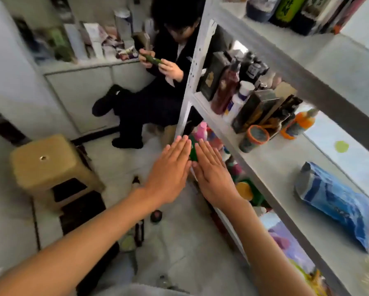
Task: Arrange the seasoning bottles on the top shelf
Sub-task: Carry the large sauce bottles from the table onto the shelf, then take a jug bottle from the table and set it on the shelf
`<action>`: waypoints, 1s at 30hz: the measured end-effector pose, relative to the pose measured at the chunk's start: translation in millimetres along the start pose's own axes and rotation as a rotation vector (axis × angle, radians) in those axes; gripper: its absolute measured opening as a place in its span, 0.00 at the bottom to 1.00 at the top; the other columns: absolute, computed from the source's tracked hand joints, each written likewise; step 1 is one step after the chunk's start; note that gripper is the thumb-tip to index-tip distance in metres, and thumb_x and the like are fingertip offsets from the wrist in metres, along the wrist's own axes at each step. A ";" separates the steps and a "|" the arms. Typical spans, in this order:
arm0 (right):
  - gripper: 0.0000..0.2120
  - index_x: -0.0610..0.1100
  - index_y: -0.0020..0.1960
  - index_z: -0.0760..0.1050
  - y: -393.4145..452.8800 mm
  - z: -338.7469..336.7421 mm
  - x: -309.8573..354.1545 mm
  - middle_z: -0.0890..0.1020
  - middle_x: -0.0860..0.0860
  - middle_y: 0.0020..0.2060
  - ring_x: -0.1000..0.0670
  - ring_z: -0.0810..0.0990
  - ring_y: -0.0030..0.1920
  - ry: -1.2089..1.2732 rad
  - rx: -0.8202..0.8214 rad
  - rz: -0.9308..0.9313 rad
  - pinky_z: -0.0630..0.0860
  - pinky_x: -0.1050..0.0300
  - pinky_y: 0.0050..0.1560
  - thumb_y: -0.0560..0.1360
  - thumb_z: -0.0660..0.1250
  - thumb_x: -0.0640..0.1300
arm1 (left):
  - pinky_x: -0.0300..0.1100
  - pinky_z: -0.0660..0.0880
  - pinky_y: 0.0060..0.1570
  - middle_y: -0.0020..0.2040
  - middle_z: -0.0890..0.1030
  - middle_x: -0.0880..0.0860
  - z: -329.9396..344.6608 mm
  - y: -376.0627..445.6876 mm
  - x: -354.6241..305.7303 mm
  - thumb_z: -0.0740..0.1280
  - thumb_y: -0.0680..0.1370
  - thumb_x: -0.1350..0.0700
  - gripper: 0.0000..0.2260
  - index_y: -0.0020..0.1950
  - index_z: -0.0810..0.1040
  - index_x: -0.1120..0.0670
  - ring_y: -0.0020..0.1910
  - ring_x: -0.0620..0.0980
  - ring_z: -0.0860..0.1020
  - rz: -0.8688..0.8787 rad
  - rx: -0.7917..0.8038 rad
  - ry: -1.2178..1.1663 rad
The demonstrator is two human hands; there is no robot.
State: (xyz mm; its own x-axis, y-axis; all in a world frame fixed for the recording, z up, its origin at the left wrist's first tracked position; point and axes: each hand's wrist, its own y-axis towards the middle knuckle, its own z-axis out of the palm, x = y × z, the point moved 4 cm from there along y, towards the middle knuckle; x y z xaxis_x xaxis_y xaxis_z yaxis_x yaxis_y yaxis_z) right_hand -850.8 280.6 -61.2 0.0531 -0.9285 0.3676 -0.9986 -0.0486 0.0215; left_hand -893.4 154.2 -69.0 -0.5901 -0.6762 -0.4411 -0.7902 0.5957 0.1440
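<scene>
My left hand [168,169] and my right hand [213,174] are stretched out flat side by side, palms down, fingers straight, holding nothing, in front of a white metal rack's lower left corner. The top shelf [286,37] carries dark bottles [290,11] at the upper right. One level down, a shelf [271,154] holds a brown bottle [226,90], a white bottle [239,99], dark boxes [256,110], an orange bottle [301,122] and a round tin [254,138]. A blue pouch [335,201] lies on its side there.
A person sits behind the rack's white post [190,82], holding a green object [153,59]. A tan plastic stool [49,165] stands on the floor to the left. Small bottles [139,231] lie on the floor. Colourful items [243,189] fill the lower shelves.
</scene>
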 end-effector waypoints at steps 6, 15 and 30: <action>0.26 0.42 0.81 0.52 -46.5 66.8 47.9 0.51 0.49 0.80 0.58 0.42 0.77 0.120 0.156 -0.176 0.40 0.55 0.79 0.86 0.51 0.49 | 0.45 0.46 0.77 0.80 0.47 0.54 14.3 -110.3 15.5 0.49 0.85 0.51 0.25 0.79 0.47 0.58 0.79 0.48 0.44 -0.362 -0.058 -0.055; 0.25 0.43 0.81 0.51 -80.6 126.7 181.6 0.51 0.50 0.80 0.58 0.42 0.77 0.145 0.351 -0.514 0.41 0.55 0.79 0.86 0.48 0.50 | 0.39 0.42 0.75 0.80 0.47 0.51 -25.7 -264.8 63.5 0.48 0.85 0.51 0.24 0.79 0.46 0.56 0.76 0.41 0.40 -0.779 -0.327 -0.133; 0.25 0.44 0.81 0.52 -171.7 245.2 557.7 0.53 0.48 0.80 0.52 0.47 0.80 0.076 0.575 -1.186 0.44 0.54 0.80 0.86 0.48 0.51 | 0.38 0.43 0.74 0.80 0.48 0.50 -156.7 -601.1 178.5 0.48 0.85 0.51 0.24 0.80 0.47 0.53 0.74 0.39 0.42 -1.375 -0.913 -0.033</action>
State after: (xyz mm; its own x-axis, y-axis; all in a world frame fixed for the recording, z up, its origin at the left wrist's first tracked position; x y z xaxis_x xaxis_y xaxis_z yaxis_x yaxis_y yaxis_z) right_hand -650.2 -319.1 -87.9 0.8715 -0.1924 0.4510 -0.2037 -0.9787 -0.0241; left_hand -549.7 -392.4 -95.5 0.5846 -0.4327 -0.6863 -0.5226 -0.8479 0.0895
